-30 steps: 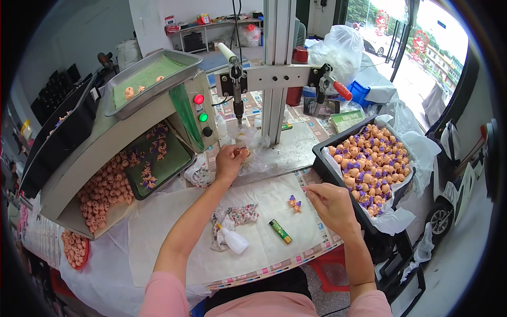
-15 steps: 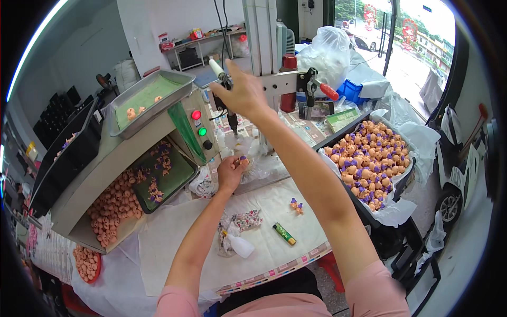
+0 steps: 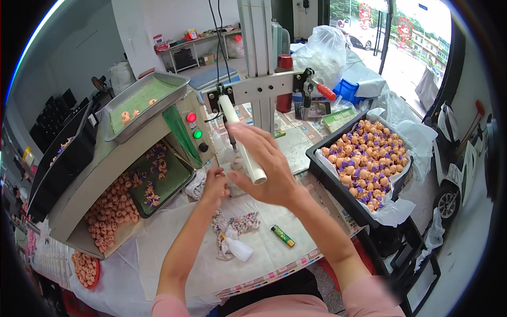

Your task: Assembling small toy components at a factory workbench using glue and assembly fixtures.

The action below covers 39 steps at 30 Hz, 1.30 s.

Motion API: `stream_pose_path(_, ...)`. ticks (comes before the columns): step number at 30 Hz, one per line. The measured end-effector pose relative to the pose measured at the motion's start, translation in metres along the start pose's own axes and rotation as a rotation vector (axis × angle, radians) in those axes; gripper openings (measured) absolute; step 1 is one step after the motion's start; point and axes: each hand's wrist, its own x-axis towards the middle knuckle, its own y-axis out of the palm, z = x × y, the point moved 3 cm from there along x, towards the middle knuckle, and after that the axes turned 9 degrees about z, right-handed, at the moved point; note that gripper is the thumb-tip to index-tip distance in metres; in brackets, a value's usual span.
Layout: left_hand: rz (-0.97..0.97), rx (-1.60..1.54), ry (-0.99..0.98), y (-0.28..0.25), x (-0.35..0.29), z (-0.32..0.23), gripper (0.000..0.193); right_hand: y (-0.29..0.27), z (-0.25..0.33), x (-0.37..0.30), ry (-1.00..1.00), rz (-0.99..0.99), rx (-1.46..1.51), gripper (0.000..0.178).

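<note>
My right hand [image 3: 272,169] lies along the white lever handle [image 3: 252,167] of a bench press, palm against it, fingers stretched out and thumb apart. The lever tilts down toward me. Behind it stands the dark press rod [image 3: 231,136], partly hidden. My left hand [image 3: 215,186] is at the press base with its fingers curled together; what they hold, if anything, is hidden. Clear plastic [image 3: 222,154] surrounds the base. In front lie a floral cloth [image 3: 245,222], a small white squeeze bottle [image 3: 240,249] and a green lighter-like stick [image 3: 283,235].
A black crate of doll heads [image 3: 364,158] with purple bits stands at right. On the left, a shelf box holds plain doll heads [image 3: 111,216] and a green-lined tray [image 3: 163,190]. A metal tray [image 3: 174,80] rests on top, beside a red-lit control panel [image 3: 191,117]. A red bowl [image 3: 96,272] sits lower left.
The white lever has swung down toward me with my right hand. My left hand has shifted slightly left; the purple-topped piece seen in it is hidden. My right forearm covers where two small pieces lay.
</note>
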Motion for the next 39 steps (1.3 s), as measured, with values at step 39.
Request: stream_pose_path(39,0.003,-0.992,-0.452,-0.072,-0.295,0.016,0.036,0.142,0.129,-0.183,0.730,0.118,0.246,0.043)
